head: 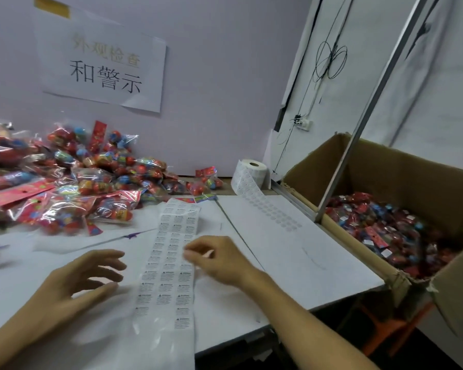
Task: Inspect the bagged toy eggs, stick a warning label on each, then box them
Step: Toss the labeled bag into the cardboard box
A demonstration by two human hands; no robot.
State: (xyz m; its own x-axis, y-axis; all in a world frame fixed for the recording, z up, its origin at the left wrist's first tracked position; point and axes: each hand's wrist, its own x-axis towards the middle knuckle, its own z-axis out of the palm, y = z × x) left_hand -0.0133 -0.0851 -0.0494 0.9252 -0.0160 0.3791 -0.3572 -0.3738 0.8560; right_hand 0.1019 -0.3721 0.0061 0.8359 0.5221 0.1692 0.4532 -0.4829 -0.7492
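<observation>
Strip of white printed warning labels [169, 265] lies flat on white surface [292, 249]. Right hand [217, 259] fingers pinch one label at strip's edge; left hand [78, 281] fingers spread, empty. Labels judged light, flimsy, tacky: peel by corner.

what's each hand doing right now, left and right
Left hand: open, fingers spread, holding nothing, beside the label strip.
Right hand: fingers pinching at the strip's right edge, apparently on a warning label; blurred.
</observation>
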